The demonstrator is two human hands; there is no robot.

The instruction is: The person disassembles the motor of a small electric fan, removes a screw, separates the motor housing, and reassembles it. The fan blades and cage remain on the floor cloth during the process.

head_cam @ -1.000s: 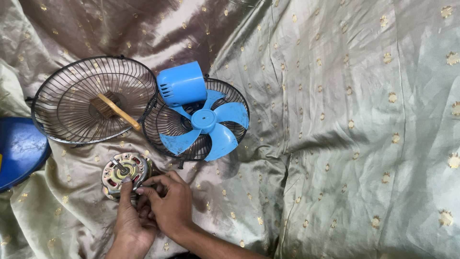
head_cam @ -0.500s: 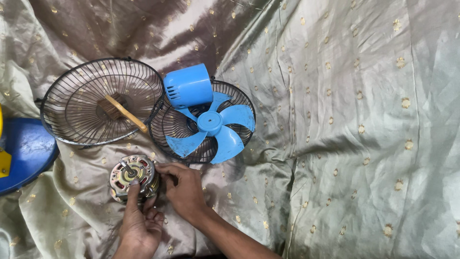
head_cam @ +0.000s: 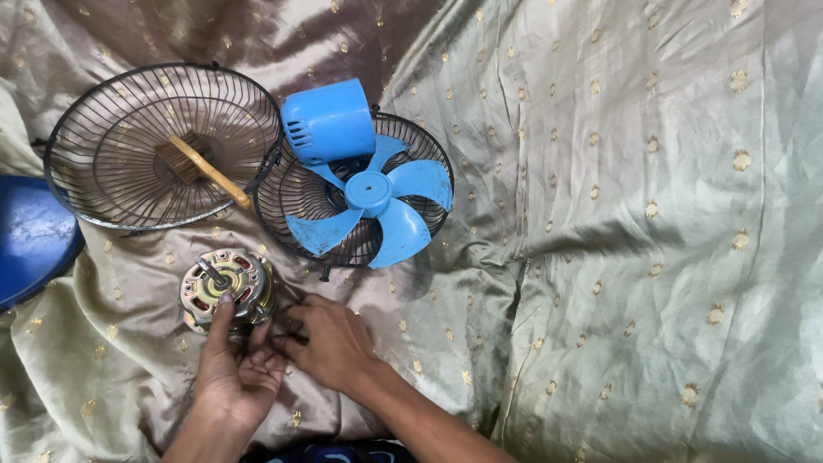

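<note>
Left hand [head_cam: 233, 370]: fingers curled on round bare-copper-wound fan motor [head_cam: 226, 287].
Right hand [head_cam: 330, 341]: fingers pinched narrow beside it; contents cannot be told.
Risk: motor is tipped on slippery satin cloth [head_cam: 617, 257]; windings may be snagged.

Bright, even light; sheen on satin cloth [head_cam: 617, 214]; soft shadows in folds; sharp focus throughout.
</note>
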